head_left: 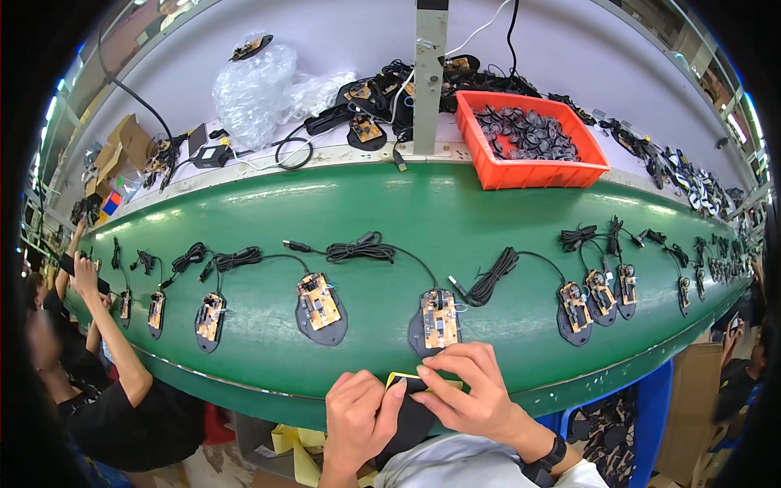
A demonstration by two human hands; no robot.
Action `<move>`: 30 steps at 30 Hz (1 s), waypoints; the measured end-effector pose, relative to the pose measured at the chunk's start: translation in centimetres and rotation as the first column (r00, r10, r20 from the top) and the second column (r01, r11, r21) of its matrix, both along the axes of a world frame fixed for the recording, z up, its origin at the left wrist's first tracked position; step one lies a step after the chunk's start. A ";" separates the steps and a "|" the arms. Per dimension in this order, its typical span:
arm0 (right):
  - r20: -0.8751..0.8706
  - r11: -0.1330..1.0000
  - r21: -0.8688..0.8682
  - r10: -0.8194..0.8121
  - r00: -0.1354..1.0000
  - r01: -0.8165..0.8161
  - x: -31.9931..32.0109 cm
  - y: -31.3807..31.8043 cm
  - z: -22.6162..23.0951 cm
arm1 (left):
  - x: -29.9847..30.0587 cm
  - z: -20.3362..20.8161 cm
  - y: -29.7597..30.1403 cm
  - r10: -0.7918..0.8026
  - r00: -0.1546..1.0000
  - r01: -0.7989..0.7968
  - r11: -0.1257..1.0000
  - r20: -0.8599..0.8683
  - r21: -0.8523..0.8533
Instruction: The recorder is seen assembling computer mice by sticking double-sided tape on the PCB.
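Note:
At the near edge of the belt, my left hand and my right hand are both closed, pinching a small flat black piece with a yellow edge. It looks like a black sheet on yellow backing, though my fingers cover much of it. Just beyond my hands lies a computer mouse base with a tan circuit board, its black cable coiled behind it. Left of it rests another mouse base with its board exposed and its cable bundled. Neither hand touches these bases.
More mouse bases line the green belt on both sides. An orange-red bin of small dark parts stands at the back, beside a grey post. A blue bin sits below right. Another person's arm reaches in at left.

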State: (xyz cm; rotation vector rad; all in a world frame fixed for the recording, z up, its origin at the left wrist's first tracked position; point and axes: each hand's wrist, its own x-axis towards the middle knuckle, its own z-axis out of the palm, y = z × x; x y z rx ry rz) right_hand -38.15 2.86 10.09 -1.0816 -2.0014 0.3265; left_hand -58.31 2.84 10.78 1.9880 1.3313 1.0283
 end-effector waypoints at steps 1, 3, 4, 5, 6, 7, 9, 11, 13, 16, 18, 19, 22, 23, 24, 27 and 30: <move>-0.006 1.000 -0.001 -0.002 1.000 0.002 0.0 -0.1 -0.1 | 0.1 -0.1 0.0 0.023 1.000 -0.023 1.000 -0.006 0.017; 0.046 0.999 0.038 -0.005 0.999 0.004 0.1 -0.2 -0.4 | 0.4 -0.3 0.0 0.041 0.999 -0.040 0.999 -0.017 0.032; 0.041 0.999 0.036 -0.010 0.999 0.008 0.2 -0.2 -0.5 | 0.5 -0.3 -0.1 0.054 0.998 -0.053 0.998 -0.034 0.033; 0.077 0.996 0.088 -0.018 0.997 0.011 0.3 -0.3 -0.7 | 0.6 -0.3 -0.2 0.068 0.996 -0.066 0.997 -0.052 0.034; 0.113 0.990 0.141 -0.028 0.993 0.012 0.3 -0.3 -0.8 | 0.8 -0.2 -0.2 0.064 0.996 -0.062 0.998 -0.057 0.033; 0.108 0.990 0.140 -0.032 0.994 0.016 0.3 -0.3 -0.9 | 1.0 0.0 -0.2 0.082 0.996 -0.081 0.996 -0.047 0.029; 0.121 0.991 0.134 -0.028 0.992 0.012 0.3 -0.4 -1.1 | 1.0 0.2 -0.1 0.096 0.995 -0.095 0.995 -0.041 0.024; -0.017 0.999 -0.013 -0.037 0.999 0.037 -0.1 -0.4 -0.4 | 0.8 0.2 0.2 0.048 0.999 -0.048 0.999 -0.007 0.024; -0.150 0.986 -0.159 -0.070 0.986 0.046 -0.1 -0.2 -0.3 | 0.4 0.1 0.3 -0.004 1.000 0.004 1.000 0.030 0.015; -0.376 0.954 -0.271 0.019 0.926 -0.129 0.2 0.1 -0.5 | 0.2 0.0 0.0 -0.044 0.997 0.047 0.998 0.070 -0.030; -0.377 0.961 -0.246 0.026 0.926 -0.127 0.3 0.0 -0.7 | 0.3 0.3 0.0 -0.035 0.997 0.040 0.997 0.072 -0.069; -0.375 0.967 -0.222 0.036 0.926 -0.128 0.3 0.1 -0.9 | 0.7 0.7 0.2 0.021 0.989 0.000 0.991 0.150 -0.137; -0.400 0.968 -0.216 0.035 0.916 -0.131 0.3 -0.1 -1.1 | 0.7 0.7 0.2 0.050 0.967 0.003 0.979 0.252 -0.206; -0.403 0.967 -0.219 0.033 0.915 -0.131 0.3 -0.1 -1.0 | 0.6 0.6 0.2 0.019 0.959 0.040 0.979 0.283 -0.199; -0.391 0.967 -0.216 0.040 0.919 -0.134 0.4 0.0 -1.0 | 0.4 0.4 0.1 0.018 0.960 0.040 0.979 0.278 -0.202; -0.382 0.966 -0.223 0.040 0.923 -0.133 0.2 -0.2 -0.7 | -0.1 0.2 -0.1 -0.004 0.958 0.058 0.982 0.287 -0.177; -0.437 0.960 -0.240 0.025 0.899 -0.143 -0.1 -0.4 -0.7 | -0.2 0.2 -0.3 0.005 0.963 0.046 0.982 0.268 -0.182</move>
